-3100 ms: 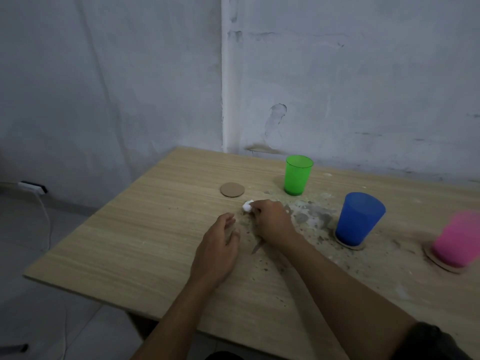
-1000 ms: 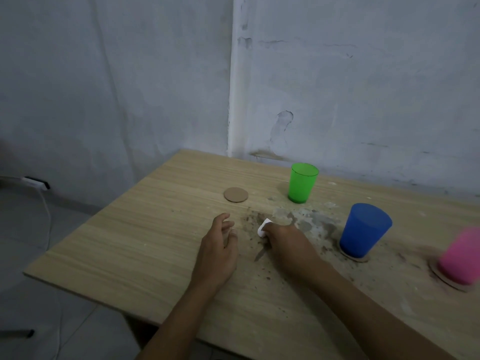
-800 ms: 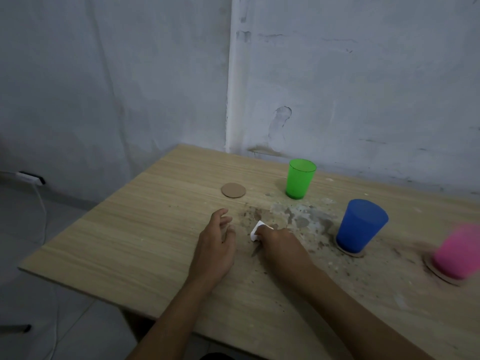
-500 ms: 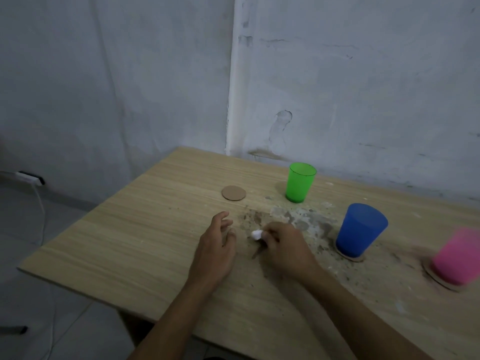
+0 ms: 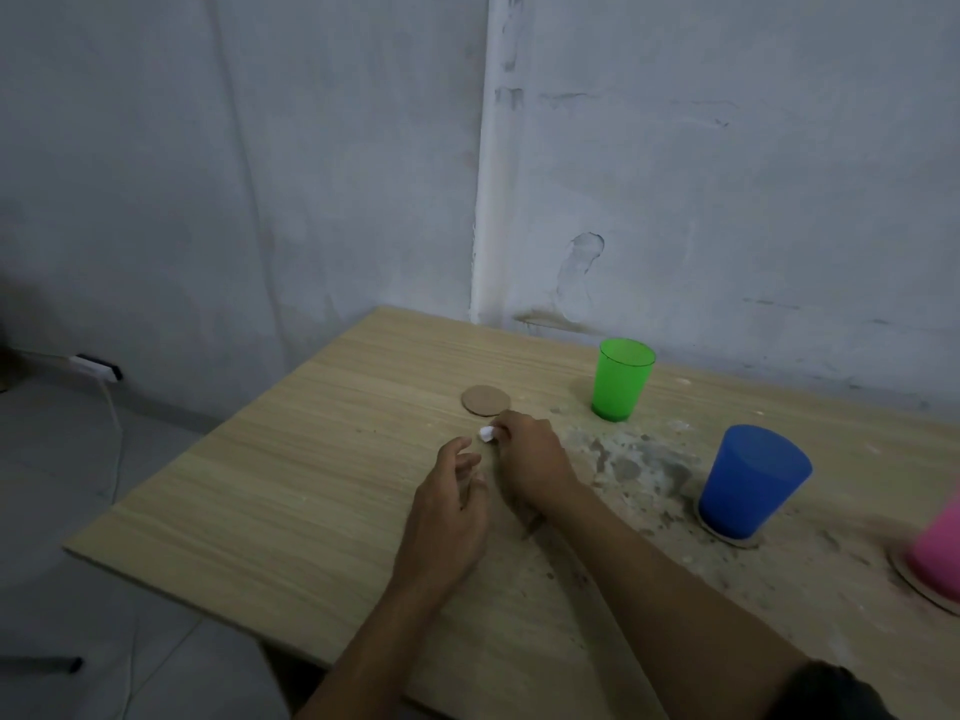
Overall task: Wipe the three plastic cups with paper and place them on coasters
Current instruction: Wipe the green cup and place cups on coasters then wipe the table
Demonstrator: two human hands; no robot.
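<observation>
- The right hand (image 5: 530, 462) pinches a small white wad of paper (image 5: 486, 434) against the worktop (image 5: 291, 480), just at 6 o'clock of the bare coaster (image 5: 486, 400).
- The left hand (image 5: 447, 517) rests on the worktop with loosely curled fingers, holding nothing.
- The green cup (image 5: 621, 379) stands off any coaster, at 3 o'clock from the bare one; the blue cup (image 5: 748, 480) and pink cup (image 5: 937, 548) each sit on a coaster.
- Judged step: the green cup is the 1 left. Steady it with the left hand, wipe it with a clean face of the paper, then centre it on the coaster.
- Compared with 0.5 s ago, the right hand has slid the paper towards 12 o'clock, away from the stained patch; the left hand and all 3 cups stay put.
</observation>
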